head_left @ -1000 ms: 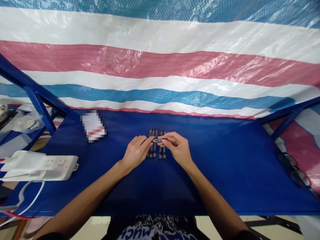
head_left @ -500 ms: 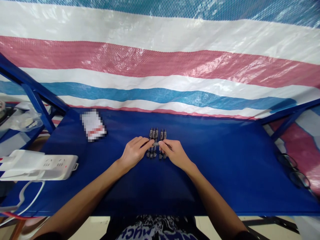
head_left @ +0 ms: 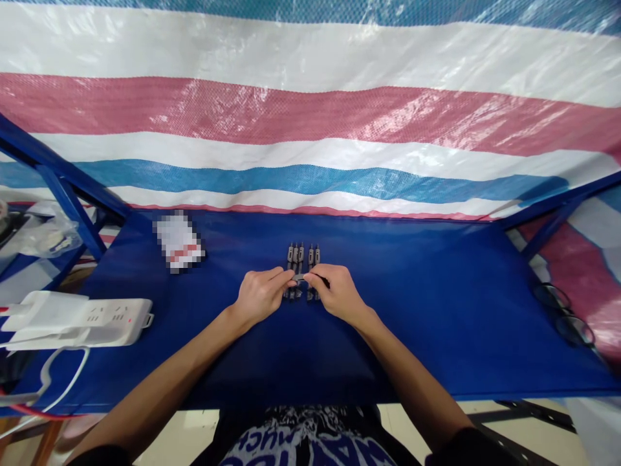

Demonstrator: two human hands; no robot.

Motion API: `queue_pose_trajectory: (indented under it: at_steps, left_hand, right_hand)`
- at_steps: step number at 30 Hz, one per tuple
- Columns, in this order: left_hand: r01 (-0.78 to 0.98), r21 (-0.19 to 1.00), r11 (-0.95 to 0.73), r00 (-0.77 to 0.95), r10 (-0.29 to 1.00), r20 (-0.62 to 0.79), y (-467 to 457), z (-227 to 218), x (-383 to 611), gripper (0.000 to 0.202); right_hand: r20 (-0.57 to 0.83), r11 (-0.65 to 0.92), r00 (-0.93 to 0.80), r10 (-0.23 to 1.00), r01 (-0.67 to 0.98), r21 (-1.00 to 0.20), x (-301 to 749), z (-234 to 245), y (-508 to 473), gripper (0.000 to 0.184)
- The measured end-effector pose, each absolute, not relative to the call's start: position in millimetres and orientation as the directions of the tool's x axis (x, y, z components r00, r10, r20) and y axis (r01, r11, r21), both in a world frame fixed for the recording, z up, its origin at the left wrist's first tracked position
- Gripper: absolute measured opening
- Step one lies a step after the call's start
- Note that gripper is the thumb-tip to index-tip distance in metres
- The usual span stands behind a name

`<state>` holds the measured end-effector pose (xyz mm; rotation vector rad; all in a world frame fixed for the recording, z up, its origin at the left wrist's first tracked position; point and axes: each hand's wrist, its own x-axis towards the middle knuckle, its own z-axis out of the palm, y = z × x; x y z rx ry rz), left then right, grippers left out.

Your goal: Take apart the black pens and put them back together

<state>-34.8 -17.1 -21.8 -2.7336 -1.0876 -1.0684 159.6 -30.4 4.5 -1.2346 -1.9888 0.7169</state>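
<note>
My left hand [head_left: 262,294] and my right hand [head_left: 339,292] meet near the middle of the table. Between their pinched fingertips is a small, slim grey piece [head_left: 299,277], held from both ends and lying crosswise. It is too small to name exactly. Under and behind the fingers, several slim grey-and-black pen-like pieces [head_left: 295,253] lie side by side, pointing away from me. They form a left group of three and a right pair [head_left: 314,254], with a narrow gap between. My fingers hide their middle parts; the dark near ends show below.
A blue table [head_left: 427,310] carries a white power strip [head_left: 119,321] with cables at left. A pixelated white-and-red item [head_left: 179,241] lies at the back left. Eyeglasses [head_left: 565,314] rest at the right edge. A striped plastic sheet [head_left: 310,113] hangs behind, between blue frame bars [head_left: 72,204].
The camera view has shifted slightly. Both hands keep their pinch on the small grey piece, which has tilted a little; the row of pen-like pieces looks unchanged.
</note>
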Motion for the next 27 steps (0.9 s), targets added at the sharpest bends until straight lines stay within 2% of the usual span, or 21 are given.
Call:
queue_pose_trajectory:
  at_steps: [5,8,11,15,20,22,27]
  left_hand:
    - [0.555,0.445,-0.702,0.543,0.712,0.446,-16,-18,-36,0.033]
    - [0.542,0.514,-0.665,0.591,0.736,0.329,-12,-15,-38,0.032]
    - [0.554,0.446,-0.703,0.576,0.710,0.405,-8,-17,-40,0.028]
    - [0.590,0.228,-0.774,0.550,0.593,0.589,-7,-21,-40,0.021]
    - [0.590,0.043,-0.806,0.598,0.472,0.648,-7,-17,-41,0.015]
    - [0.573,0.019,-0.819,0.616,0.446,0.649,-6,-15,-43,0.015]
    - [0.521,0.106,-0.847,0.593,0.448,0.669,-2,-11,-49,0.018]
  right_hand:
    - [0.318,0.461,-0.338,0.886,0.559,-0.690,160,1,-33,0.038]
    - [0.329,0.467,-0.334,0.883,0.555,-0.688,160,-1,-32,0.036]
    - [0.308,0.426,-0.296,0.904,0.560,-0.711,160,-3,-30,0.039]
    - [0.265,0.364,-0.256,0.930,0.526,-0.768,160,-2,-27,0.036]
    - [0.162,0.278,-0.273,0.948,0.469,-0.838,161,-2,-25,0.034]
    - [0.096,0.227,-0.296,0.950,0.445,-0.866,161,-2,-25,0.035]
    - [0.015,0.105,-0.307,0.952,0.280,-0.954,161,1,-27,0.035]
